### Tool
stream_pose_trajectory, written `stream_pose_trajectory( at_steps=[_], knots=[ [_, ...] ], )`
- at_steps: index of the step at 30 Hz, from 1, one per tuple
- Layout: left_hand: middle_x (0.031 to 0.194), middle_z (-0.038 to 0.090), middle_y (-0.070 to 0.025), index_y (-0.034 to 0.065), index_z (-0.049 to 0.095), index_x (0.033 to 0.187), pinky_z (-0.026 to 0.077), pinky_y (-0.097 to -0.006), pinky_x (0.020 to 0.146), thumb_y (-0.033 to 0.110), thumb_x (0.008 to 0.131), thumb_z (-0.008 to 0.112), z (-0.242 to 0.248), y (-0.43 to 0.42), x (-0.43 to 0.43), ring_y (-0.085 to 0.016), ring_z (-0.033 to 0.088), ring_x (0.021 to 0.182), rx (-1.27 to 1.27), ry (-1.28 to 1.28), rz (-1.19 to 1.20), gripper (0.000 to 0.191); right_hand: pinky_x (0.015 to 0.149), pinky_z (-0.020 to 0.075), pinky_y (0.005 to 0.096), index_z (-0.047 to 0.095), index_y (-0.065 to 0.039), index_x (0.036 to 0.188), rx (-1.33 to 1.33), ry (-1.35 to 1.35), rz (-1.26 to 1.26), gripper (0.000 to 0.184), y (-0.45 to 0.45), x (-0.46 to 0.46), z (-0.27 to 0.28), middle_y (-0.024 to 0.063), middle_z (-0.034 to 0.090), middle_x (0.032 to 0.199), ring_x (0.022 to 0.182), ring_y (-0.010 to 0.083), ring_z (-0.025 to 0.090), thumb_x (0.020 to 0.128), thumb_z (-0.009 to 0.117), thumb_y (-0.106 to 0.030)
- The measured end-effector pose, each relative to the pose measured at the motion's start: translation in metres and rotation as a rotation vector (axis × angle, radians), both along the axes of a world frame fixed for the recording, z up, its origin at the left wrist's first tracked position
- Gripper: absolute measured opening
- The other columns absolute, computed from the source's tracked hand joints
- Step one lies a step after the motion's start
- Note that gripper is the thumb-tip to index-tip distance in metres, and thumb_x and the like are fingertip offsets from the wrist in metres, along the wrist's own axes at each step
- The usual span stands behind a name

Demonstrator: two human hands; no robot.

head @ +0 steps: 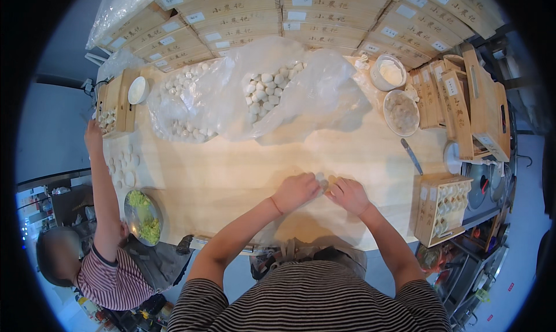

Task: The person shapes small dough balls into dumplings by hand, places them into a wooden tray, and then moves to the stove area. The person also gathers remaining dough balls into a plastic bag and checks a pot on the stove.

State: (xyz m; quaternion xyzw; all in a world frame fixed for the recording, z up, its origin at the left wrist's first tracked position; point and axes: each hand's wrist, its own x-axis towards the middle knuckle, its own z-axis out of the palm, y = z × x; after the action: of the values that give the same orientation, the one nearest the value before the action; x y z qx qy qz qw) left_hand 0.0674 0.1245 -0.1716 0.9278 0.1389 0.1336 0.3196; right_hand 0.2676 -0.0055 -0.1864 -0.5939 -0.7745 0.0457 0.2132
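My left hand (pixel 299 191) and my right hand (pixel 349 195) meet low over the wooden worktable (pixel 243 167), near its front edge. Small pale pieces of dough (pixel 321 178) show between my fingertips. Each hand has its fingers curled onto the dough, which they partly hide; I cannot tell exactly how many pieces there are. A red string circles my left wrist. Beyond my hands, a heap of white dough balls (pixel 265 91) lies partly under clear plastic sheeting (pixel 321 97).
A co-worker's arm (pixel 104 188) reaches to a wooden box (pixel 126 102) at left. Nearby are dough discs (pixel 129 178) and a plate of green filling (pixel 150 230). At right are a spatula-like tool (pixel 410 154), a filling bowl (pixel 402 112), a flour tub (pixel 388 73) and a box of dumplings (pixel 443 210).
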Motion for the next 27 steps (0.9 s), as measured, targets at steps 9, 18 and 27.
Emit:
stream_pose_trajectory(
  at_steps=[9, 18, 27],
  knots=[
    [0.092, 0.068, -0.0092, -0.0011, 0.068, 0.102, 0.048, -0.0287, 0.07, 0.016, 0.102, 0.058, 0.131, 0.17, 0.007, -0.016, 0.059, 0.074, -0.412, -0.238, 0.747, 0.02, 0.056, 0.0493, 0.0338, 0.066, -0.01, 0.098, 0.32, 0.058, 0.038, 0.028, 0.204, -0.053, 0.155, 0.0042, 0.063, 0.083, 0.069, 0.0219, 0.063, 0.08, 0.08, -0.026],
    [0.11, 0.067, -0.0178, -0.0022, 0.063, 0.112, 0.049, -0.0439, 0.096, -0.002, 0.092, 0.057, 0.089, 0.063, -0.089, -0.035, 0.065, 0.105, 0.232, -0.344, 0.665, 0.021, 0.095, 0.0504, 0.0452, 0.064, 0.001, 0.121, 0.249, 0.196, 0.026, 0.038, 0.119, -0.009, 0.138, 0.0164, 0.064, 0.126, 0.115, 0.0348, 0.062, 0.085, 0.069, -0.01],
    [0.146, 0.048, -0.0217, -0.0038, 0.057, 0.127, 0.039, -0.0482, 0.109, 0.003, 0.099, 0.051, 0.025, 0.051, -0.13, -0.04, 0.047, 0.131, 0.199, -0.002, 0.887, 0.029, 0.126, 0.0154, 0.0478, 0.034, 0.007, 0.152, -0.228, 0.108, 0.251, 0.076, 0.061, -0.174, -0.014, 0.0179, 0.035, 0.161, 0.152, 0.0273, 0.028, 0.097, 0.054, -0.042]
  ],
)
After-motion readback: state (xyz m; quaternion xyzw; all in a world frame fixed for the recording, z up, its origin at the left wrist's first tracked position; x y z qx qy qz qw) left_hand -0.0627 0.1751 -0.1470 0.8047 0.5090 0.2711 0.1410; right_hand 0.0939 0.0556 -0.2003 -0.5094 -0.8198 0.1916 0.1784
